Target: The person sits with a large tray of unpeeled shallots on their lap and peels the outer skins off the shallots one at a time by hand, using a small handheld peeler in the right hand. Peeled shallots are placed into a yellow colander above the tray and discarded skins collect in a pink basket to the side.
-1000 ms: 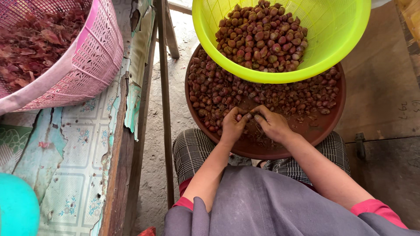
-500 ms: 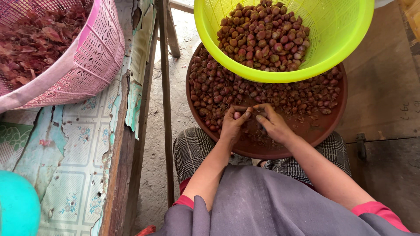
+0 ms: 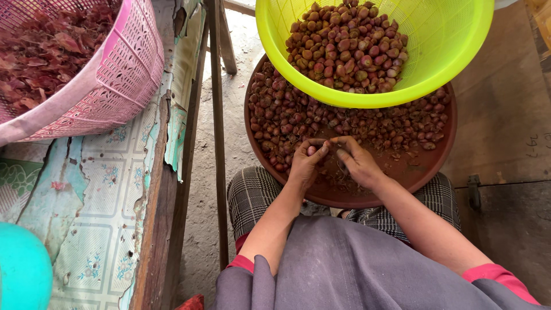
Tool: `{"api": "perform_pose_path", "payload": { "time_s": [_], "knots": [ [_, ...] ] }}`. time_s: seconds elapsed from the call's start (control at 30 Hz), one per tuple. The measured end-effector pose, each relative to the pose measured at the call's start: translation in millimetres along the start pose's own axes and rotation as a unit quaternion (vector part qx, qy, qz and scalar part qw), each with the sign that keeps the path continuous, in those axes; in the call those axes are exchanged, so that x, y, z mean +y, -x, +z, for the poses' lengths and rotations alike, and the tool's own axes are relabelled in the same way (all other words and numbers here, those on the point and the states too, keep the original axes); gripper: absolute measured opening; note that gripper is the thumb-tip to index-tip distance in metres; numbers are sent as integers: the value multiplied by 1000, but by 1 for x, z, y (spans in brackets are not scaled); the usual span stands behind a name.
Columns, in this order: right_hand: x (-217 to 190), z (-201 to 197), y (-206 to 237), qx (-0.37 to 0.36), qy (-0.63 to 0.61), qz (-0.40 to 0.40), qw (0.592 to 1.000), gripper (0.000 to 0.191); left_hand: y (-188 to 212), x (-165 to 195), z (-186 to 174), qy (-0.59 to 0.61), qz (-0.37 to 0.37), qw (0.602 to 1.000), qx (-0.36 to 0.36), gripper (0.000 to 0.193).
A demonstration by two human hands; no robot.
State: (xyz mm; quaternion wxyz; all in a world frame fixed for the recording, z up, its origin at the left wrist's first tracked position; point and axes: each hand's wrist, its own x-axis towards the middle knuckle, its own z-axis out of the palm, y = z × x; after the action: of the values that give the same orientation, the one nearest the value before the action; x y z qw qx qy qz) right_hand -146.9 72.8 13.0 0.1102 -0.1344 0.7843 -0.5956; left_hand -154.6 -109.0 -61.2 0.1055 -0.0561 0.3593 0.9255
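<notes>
A round brown tray (image 3: 422,172) rests on my lap, covered with several small reddish-brown bulbs (image 3: 287,117) in their skins. My left hand (image 3: 307,163) pinches one bulb (image 3: 311,150) between its fingertips over the near part of the tray. My right hand (image 3: 357,162) meets it from the right, fingers curled at the same bulb; whether it holds anything I cannot tell. A yellow-green plastic basket (image 3: 447,54) overhangs the tray's far side and holds a heap of smoother peeled bulbs (image 3: 344,46).
A pink mesh basket (image 3: 123,74) full of dry red skins stands on a worn patterned tabletop (image 3: 97,206) to the left. A teal round object (image 3: 23,270) is at the bottom left. Wooden table legs (image 3: 217,115) run beside the tray.
The left hand's fingers have turned the bulb up so it shows between the fingertips. Both hands stay at the same spot over the tray.
</notes>
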Motion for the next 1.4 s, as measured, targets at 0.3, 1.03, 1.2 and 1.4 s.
{"api": "perform_pose_path", "payload": {
  "time_s": [0.3,1.03,1.2,1.4],
  "knots": [
    [0,-5,-2,-6,-87,106,991,38,-6,-2,-5,63,-42,997,-28,29],
    [-3,9,6,36,22,64,997,31,-3,-6,-5,-37,-24,999,24,28],
    [3,4,2,42,-43,104,993,32,-3,-6,-5,-25,9,1000,-8,29],
    [-2,2,7,24,-2,69,997,38,0,-4,-4,-16,-12,1000,-2,30]
  ]
}}
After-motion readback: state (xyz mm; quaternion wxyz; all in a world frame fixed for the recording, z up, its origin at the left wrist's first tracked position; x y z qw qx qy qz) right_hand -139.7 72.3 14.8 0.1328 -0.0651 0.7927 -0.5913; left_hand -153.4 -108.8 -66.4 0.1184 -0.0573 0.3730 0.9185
